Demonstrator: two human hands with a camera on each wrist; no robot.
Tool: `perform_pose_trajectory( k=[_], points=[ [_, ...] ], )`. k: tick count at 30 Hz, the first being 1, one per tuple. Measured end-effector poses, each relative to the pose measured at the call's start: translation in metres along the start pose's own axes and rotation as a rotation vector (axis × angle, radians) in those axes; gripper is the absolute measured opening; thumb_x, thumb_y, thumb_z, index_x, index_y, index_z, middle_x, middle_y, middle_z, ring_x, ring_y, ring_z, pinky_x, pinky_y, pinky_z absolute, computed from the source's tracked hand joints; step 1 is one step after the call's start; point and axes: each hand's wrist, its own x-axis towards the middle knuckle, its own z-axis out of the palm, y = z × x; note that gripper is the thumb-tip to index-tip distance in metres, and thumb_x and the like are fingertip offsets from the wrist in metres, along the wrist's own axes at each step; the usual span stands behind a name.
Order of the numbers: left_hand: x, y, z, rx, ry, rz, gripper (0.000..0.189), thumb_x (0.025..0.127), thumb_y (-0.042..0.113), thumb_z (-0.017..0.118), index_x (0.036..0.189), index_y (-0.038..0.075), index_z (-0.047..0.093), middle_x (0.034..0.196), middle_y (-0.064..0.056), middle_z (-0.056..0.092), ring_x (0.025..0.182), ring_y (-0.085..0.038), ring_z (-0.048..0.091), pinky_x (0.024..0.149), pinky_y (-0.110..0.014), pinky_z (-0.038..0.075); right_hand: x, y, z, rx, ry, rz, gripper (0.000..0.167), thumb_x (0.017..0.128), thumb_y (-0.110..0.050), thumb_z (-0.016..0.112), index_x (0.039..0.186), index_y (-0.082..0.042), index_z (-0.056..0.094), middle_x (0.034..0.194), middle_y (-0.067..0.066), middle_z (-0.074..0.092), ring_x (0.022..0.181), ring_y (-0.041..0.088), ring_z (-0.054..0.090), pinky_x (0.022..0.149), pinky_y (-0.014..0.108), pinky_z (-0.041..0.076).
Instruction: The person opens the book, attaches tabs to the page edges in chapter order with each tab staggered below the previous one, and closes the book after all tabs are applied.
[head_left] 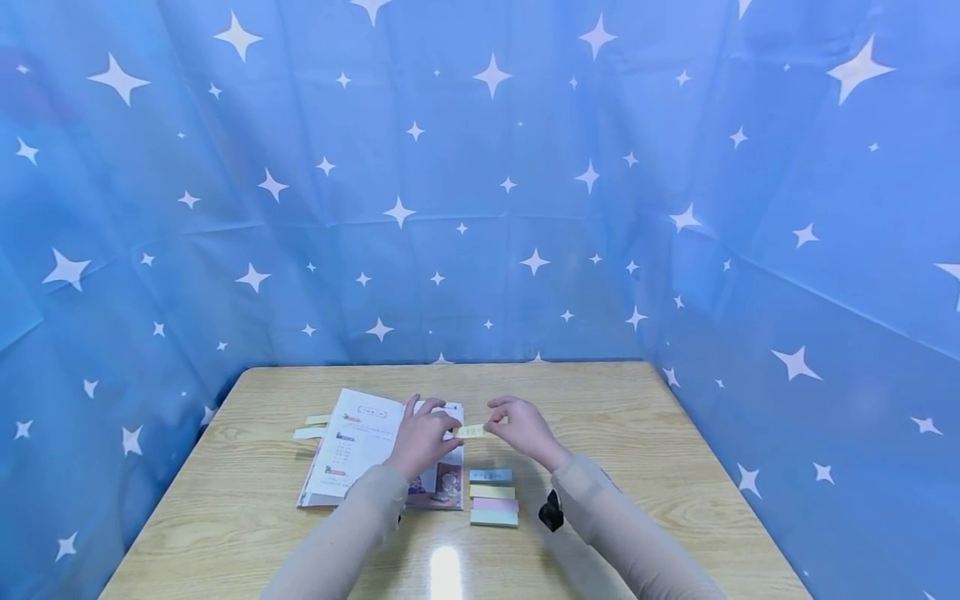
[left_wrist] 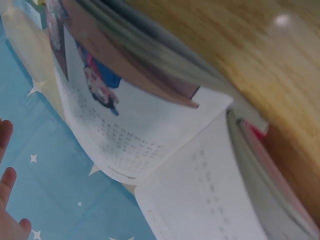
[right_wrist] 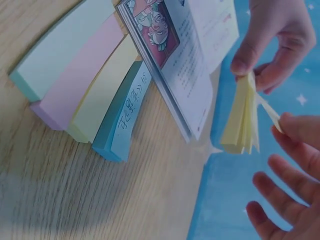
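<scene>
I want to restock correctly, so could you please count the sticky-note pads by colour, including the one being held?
Yellow: 2 (held pad, resting pad)
Blue pad: 1
Pink pad: 1
Pale green pad: 1
Total: 5

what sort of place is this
Probably a makeshift study or filming corner, though the wider room is out of view: a wooden table stands against blue hangings printed with white stars, and on it lie an open book and coloured sticky-note pads.
</scene>
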Motion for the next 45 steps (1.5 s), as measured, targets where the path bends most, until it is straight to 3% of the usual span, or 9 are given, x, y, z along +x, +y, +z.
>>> perform_pose_trajectory(
  k=[12,19,35,39,41,45],
  points=[
    [-0.004,-0.005,0.007,-0.026,-0.007,-0.053,0.023,0.079,0.039,0.079,0.098,0.025,0.077,0.095,0.012,0.072,0.121,-0.020,0.052,0.113,-0.061,0.013,0.000,-0.011,-0.003,-0.007,-0.026,-0.036,0.017,0.091,-0.018,0.068,0.077,-0.011,0.075,0.126,0.009,0.063,0.119,0.030,0.056,0.098,0.049,0.046],
    [-0.006,-0.005,0.007,-0.040,-0.011,-0.055,0.025,0.080,0.038,0.079,0.099,0.023,0.077,0.096,0.012,0.072,0.121,-0.020,0.052,0.112,-0.062,0.011,0.000,-0.015,-0.004,-0.004,-0.041,-0.046,0.018,0.091,-0.016,0.068,0.078,-0.007,0.075,0.127,0.010,0.062,0.119,0.030,0.055,0.098,0.050,0.046],
    [-0.009,-0.004,0.011,-0.071,-0.026,-0.082,0.026,0.080,0.039,0.079,0.099,0.022,0.077,0.095,0.010,0.073,0.122,-0.021,0.052,0.113,-0.063,0.007,0.000,-0.016,-0.002,-0.037,-0.032,-0.069,0.019,0.090,-0.019,0.069,0.074,-0.011,0.075,0.125,0.008,0.063,0.118,0.028,0.057,0.098,0.047,0.046],
    [-0.013,-0.011,0.015,-0.059,-0.003,-0.068,0.022,0.079,0.036,0.080,0.094,0.020,0.077,0.091,0.009,0.073,0.119,-0.021,0.054,0.112,-0.062,0.009,0.001,-0.016,-0.007,0.019,-0.007,-0.049,0.018,0.089,-0.016,0.068,0.073,-0.012,0.073,0.124,0.009,0.064,0.108,0.030,0.061,0.090,0.046,0.050],
    [-0.017,-0.016,0.015,-0.053,-0.001,-0.083,0.020,0.078,0.034,0.081,0.093,0.020,0.077,0.090,0.010,0.073,0.118,-0.021,0.054,0.112,-0.062,0.010,0.003,-0.015,-0.013,0.067,0.004,-0.027,0.017,0.089,-0.014,0.068,0.073,-0.011,0.073,0.126,0.009,0.063,0.096,0.032,0.065,0.085,0.045,0.050],
    [-0.020,-0.019,0.010,-0.066,-0.014,-0.125,0.021,0.078,0.035,0.081,0.095,0.022,0.077,0.092,0.010,0.072,0.115,-0.020,0.054,0.112,-0.063,0.011,0.007,-0.010,-0.027,0.130,0.049,0.020,0.015,0.089,-0.014,0.068,0.076,-0.010,0.074,0.127,0.009,0.062,0.087,0.034,0.065,0.080,0.044,0.049]
  ],
)
